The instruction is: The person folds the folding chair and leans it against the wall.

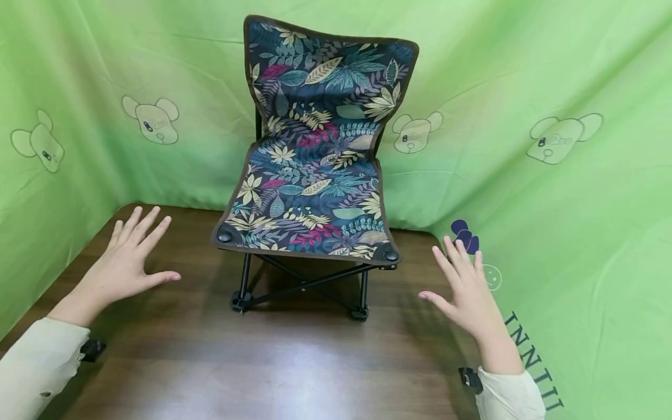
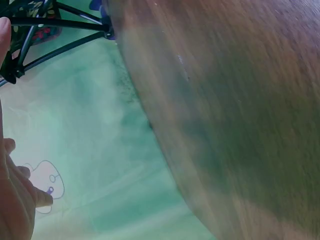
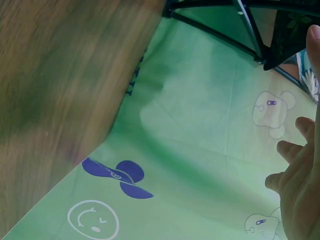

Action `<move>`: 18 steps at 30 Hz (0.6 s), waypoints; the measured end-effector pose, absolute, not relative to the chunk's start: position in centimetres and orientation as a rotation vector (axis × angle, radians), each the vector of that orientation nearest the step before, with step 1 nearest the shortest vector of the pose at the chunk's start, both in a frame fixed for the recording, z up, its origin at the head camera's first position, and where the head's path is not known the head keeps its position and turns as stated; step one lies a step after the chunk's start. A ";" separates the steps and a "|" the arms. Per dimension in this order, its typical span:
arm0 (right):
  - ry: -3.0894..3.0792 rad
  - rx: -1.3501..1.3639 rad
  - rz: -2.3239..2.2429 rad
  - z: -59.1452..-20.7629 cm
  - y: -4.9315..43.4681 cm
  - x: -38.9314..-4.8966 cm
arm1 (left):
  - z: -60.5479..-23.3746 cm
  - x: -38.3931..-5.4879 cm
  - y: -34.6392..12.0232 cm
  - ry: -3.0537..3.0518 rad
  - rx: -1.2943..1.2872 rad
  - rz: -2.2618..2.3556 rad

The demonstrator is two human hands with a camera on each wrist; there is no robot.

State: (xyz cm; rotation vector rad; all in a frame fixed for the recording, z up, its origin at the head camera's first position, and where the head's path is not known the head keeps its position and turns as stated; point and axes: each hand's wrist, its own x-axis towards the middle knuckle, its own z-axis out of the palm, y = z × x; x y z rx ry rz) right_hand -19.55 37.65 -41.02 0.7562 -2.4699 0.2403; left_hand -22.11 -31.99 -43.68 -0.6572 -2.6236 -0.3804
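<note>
A small folding chair [image 1: 315, 192] stands unfolded and upright on the wooden table, its leaf-print fabric forming the seat and backrest. Black crossed legs [image 1: 304, 284] show below the seat front. To the left of the chair, apart from it, my left hand [image 1: 131, 256] is held with fingers spread and thumb out, holding nothing. On the other side my right hand [image 1: 467, 291] is spread in the same way, palm down and free of any object. Both wrist views catch part of the chair frame [image 2: 65, 22] beyond the fingers.
Green cloth [image 1: 577, 221] with printed bear heads hangs behind and along both sides of the brown table [image 1: 252, 373]. Black wrist devices [image 1: 471, 379] sit at the cuffs of the light sleeves [image 1: 39, 367]. Dark lettering runs down the cloth at right.
</note>
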 end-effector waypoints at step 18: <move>-2.252 0.938 0.432 -41.1 35.8 -19.9 | -44.7 -22.4 -31.3 -2.302 -0.793 -0.652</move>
